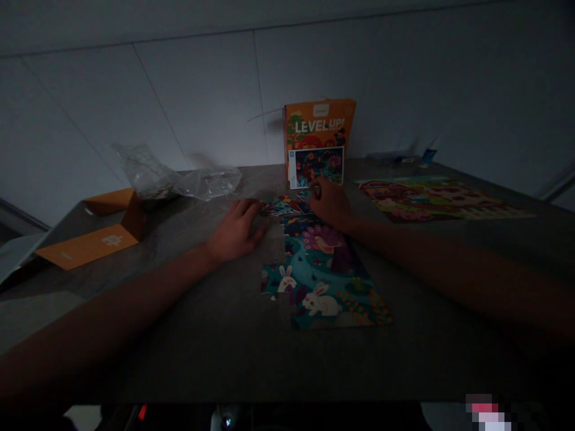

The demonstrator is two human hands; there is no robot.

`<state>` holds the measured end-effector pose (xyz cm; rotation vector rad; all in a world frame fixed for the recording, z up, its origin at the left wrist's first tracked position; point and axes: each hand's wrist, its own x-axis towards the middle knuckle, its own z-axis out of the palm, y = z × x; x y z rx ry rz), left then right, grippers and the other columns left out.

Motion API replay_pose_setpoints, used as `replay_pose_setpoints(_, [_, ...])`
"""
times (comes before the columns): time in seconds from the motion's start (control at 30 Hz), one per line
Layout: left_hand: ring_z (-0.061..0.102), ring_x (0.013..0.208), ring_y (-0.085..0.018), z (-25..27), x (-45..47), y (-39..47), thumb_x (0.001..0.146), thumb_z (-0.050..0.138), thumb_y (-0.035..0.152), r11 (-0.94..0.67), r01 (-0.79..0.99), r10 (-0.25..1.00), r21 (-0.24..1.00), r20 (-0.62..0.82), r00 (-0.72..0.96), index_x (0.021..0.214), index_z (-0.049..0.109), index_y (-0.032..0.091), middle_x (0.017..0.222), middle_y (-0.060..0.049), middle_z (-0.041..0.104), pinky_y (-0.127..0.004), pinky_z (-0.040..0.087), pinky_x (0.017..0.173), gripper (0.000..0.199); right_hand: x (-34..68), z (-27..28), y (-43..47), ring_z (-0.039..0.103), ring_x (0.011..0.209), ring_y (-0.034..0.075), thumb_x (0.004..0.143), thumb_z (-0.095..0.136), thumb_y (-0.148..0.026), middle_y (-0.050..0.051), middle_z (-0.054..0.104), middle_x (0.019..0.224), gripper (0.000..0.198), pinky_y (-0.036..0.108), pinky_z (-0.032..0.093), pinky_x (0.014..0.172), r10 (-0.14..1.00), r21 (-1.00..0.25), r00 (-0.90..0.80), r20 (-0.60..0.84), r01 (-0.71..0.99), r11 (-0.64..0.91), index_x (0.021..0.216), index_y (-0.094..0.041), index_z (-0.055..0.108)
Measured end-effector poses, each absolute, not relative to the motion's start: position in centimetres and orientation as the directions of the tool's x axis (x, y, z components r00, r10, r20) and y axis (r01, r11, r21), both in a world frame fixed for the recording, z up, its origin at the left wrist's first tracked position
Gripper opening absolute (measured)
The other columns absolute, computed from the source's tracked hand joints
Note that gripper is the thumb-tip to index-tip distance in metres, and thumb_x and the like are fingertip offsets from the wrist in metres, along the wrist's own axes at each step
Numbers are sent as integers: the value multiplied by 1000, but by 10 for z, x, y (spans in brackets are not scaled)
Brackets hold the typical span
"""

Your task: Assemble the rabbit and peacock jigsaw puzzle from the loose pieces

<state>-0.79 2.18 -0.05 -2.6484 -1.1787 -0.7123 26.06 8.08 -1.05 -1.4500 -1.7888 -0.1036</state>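
A partly joined jigsaw puzzle (321, 269) lies on the grey table, showing white rabbits, a purple peacock and a teal path. At its far end is a small heap of loose puzzle pieces (284, 205). My left hand (238, 232) rests left of that heap, fingers apart, fingertips at its edge and nothing visibly held. Bent over the heap's right side, my right hand (331, 203) has thumb and fingers curled together at a puzzle piece (303, 196). Its fingers partly hide that piece, and the light is dim.
An orange "LEVEL UP!" box (320, 123) stands against the wall, a picture card (315, 167) leaning on it. To the right lie another puzzle (440, 197) and a small bottle (430, 152). Clear plastic bags (209, 181) and an open orange box (96, 242) sit left.
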Motion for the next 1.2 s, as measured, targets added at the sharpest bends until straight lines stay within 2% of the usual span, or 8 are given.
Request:
replay_pose_setpoints(0.1, [44,138,-42,-5,-13,32,93,58,43,-429,903,801,21,472,369,142,53,11,144,-23,52,-60,40,113,58,264,-14,87,64,84,28,80,56,-12,13,71,88,23,39,47,77,816,-398,-2,578,873,284,101,-17,67])
replay_pose_setpoints(0.2, [45,141,-41,-11,-18,41,96,51,51,-233,971,930,55,305,206,147,50,13,149,-23,51,-58,39,114,63,266,-18,90,66,88,30,79,61,-15,15,71,87,19,42,49,79,843,-383,9,537,894,235,97,-16,68])
replay_pose_setpoints(0.27, [49,138,-40,-12,-19,44,99,45,53,-186,981,962,60,213,169,149,47,14,151,-21,51,-57,41,112,64,266,-21,91,66,90,32,78,63,-17,17,71,89,17,45,49,80,854,-361,21,520,912,197,95,-16,68])
replay_pose_setpoints(0.37, [55,134,-39,-12,-20,45,100,41,54,-203,979,957,36,217,191,147,49,14,149,-22,53,-54,45,107,62,267,-27,93,63,98,35,78,64,-18,19,70,97,15,49,49,84,840,-328,29,541,927,180,93,-16,67])
replay_pose_setpoints(0.5, [65,119,-35,-10,-20,43,98,44,52,-232,973,936,-3,270,224,135,58,13,130,-20,66,-48,51,100,55,269,-31,95,57,108,35,78,66,-19,19,64,109,18,51,48,90,807,-311,-13,591,919,243,96,-17,65])
replay_pose_setpoints(0.8, [69,98,-31,-6,-25,48,93,51,47,-296,955,880,-23,383,282,108,66,19,94,-12,72,-43,55,90,35,265,-24,92,55,105,32,78,60,-9,15,61,103,18,48,46,92,765,-284,-174,620,859,426,92,-19,64])
replay_pose_setpoints(0.97, [69,93,-29,-5,-24,46,92,51,38,-296,955,881,21,393,265,103,67,18,96,-12,71,-41,56,88,28,262,-20,87,56,104,31,79,56,-6,14,61,101,19,45,47,92,724,-227,-279,630,826,516,89,-20,64])
replay_pose_setpoints(1.2, [68,99,-30,-3,-22,44,91,52,31,-281,958,897,56,371,242,108,66,15,104,-15,70,-41,55,92,27,260,-15,81,59,101,28,80,56,-7,13,62,100,17,41,48,91,709,-199,-351,612,800,567,88,-19,65])
